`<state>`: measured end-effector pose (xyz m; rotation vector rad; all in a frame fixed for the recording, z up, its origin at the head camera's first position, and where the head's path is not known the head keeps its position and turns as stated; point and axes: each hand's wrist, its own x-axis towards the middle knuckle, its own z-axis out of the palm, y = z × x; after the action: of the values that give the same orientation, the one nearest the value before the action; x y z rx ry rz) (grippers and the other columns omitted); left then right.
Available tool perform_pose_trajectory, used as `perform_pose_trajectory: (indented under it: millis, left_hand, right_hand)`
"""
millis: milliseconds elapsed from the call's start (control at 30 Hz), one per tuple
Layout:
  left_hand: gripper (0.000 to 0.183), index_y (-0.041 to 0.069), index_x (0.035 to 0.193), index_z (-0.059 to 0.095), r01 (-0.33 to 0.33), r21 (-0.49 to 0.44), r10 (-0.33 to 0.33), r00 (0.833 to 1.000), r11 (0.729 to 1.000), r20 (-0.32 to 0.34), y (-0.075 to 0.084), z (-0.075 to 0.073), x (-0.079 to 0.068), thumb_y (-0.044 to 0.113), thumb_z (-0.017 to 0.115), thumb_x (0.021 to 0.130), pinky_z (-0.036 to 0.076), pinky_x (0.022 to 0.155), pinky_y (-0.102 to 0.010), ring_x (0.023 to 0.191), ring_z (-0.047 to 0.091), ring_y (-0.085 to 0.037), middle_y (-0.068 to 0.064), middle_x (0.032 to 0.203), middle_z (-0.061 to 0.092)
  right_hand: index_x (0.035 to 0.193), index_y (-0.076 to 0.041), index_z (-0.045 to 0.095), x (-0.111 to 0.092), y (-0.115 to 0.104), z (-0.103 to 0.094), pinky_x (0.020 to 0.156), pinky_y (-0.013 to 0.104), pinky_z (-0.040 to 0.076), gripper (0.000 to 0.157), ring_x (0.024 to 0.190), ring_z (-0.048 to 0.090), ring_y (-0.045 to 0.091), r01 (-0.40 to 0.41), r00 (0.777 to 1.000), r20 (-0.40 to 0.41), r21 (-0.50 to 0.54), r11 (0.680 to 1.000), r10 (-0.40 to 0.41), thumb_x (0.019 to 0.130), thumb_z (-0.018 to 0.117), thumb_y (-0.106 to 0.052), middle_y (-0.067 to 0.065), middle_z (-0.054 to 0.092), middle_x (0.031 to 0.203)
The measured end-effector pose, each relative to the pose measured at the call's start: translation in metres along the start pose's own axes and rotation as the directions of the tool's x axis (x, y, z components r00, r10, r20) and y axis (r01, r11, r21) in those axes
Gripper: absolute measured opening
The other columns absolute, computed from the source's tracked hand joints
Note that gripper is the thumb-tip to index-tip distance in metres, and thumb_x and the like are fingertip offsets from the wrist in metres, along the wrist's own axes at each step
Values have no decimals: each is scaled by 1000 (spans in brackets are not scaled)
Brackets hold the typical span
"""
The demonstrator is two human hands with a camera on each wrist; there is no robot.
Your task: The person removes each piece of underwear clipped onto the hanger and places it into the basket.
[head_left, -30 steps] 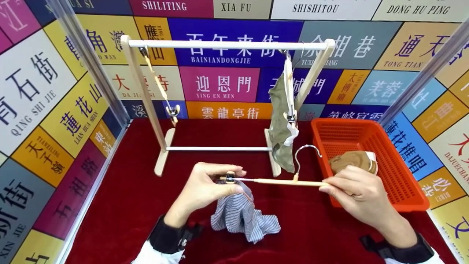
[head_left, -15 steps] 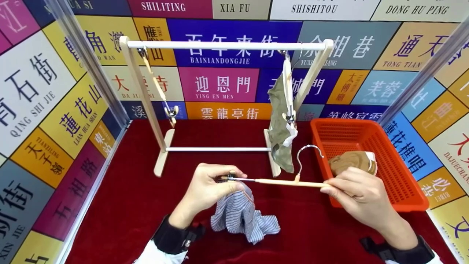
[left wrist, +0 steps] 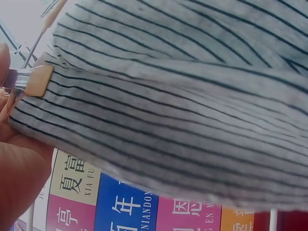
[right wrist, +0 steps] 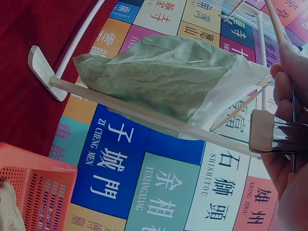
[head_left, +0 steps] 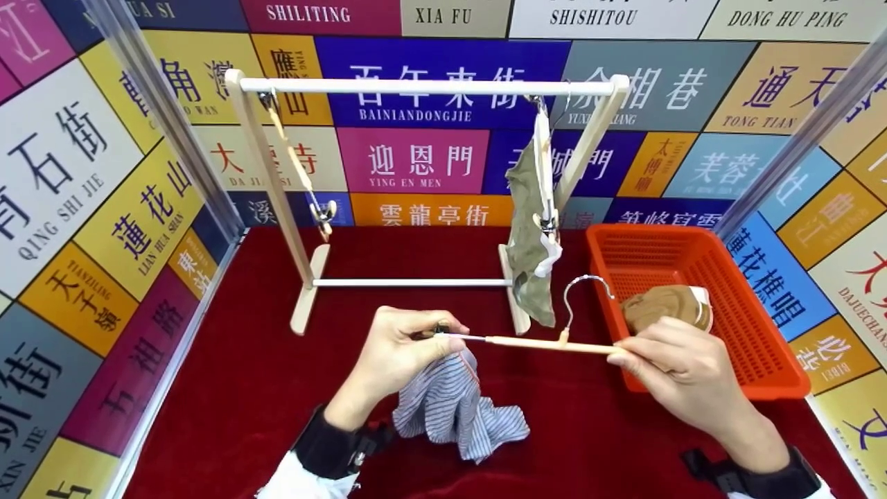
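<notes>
We see both hands busy with one small clip hanger (head_left: pixel 527 344), which lies almost level between them. The left hand (head_left: pixel 396 352) is narrow: its thumb and fingers pinch around the first clip (left wrist: pixel 39 81), at one end of the rod. The right hand (head_left: pixel 682 360) pinches the opposite end, and the second clip (right wrist: pixel 262 131) sits beside its fingers. We find no cloth in this second clip. The hook (head_left: pixel 568 305) rises between the hands, nearer to the right one.

The striped cloth (head_left: pixel 443 405) hangs in folds under the left hand; whether its lower part rests on the red table (head_left: pixel 229 388), we cannot tell. In the left wrist view the pad of the first clip lies over its edge, but we cannot be sure how deep it bites.

From here, we judge that the main danger is slipping: if the clip catches only a thin border, the weight of the cloth may pull it free when the left hand lets go. A clip may also slide along the rod and let the cloth bunch. If the right hand turns the rod, the hook may swing to the red basket (head_left: pixel 651 227) just beside it, or catch the green garment (head_left: pixel 530 235), which hangs from the rack (head_left: pixel 429 86) beyond the hands.
</notes>
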<state>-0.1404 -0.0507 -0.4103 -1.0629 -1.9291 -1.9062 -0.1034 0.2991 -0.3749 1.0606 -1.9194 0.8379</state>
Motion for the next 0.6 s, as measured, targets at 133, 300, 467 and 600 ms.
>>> perform_pose_trajectory:
  millis: [133, 300, 467, 600]
  left_hand:
    - [6, -1, 92, 81, -1, 8, 1, 1000, 1000, -13, 0, 1, 1, -4, 81, 87, 39, 50, -18, 58, 52, -6, -2, 82, 77]
    - [4, 1, 91, 81, 15, 18, -15, 1000, 1000, -18, 0, 2, 2, -1, 81, 88, 42, 52, -19, 60, 56, -7, -2, 81, 77]
    - [9, 3, 92, 81, 32, 24, -32, 999, 999, -18, 0, 3, 3, -2, 82, 86, 46, 54, -22, 62, 57, -10, -2, 83, 78]
    - [11, 0, 95, 79, 50, -24, -51, 998, 998, -24, 1, 4, 3, -4, 81, 85, 52, 59, -22, 69, 65, -13, -8, 88, 78]
  right_hand:
    - [78, 0, 78, 1, -1, 0, 55, 21, 30, 39, 58, 44, 12, 3, 1000, -3, -1, 1000, -3, 101, 72, -32, 1, 65, 68]
    - [78, 0, 78, 0, 0, 1, 55, 21, 29, 39, 58, 44, 12, 1, 1000, -6, -1, 1000, -1, 100, 73, -32, 1, 65, 67]
    - [78, 0, 78, -1, 1, 1, 55, 22, 30, 39, 58, 44, 12, -2, 1000, -8, 3, 1000, 2, 100, 73, -32, 2, 66, 67]
    - [78, -1, 78, -2, 1, 1, 56, 22, 30, 39, 58, 44, 12, -7, 1000, -7, 3, 1000, 7, 100, 73, -32, 1, 65, 67]
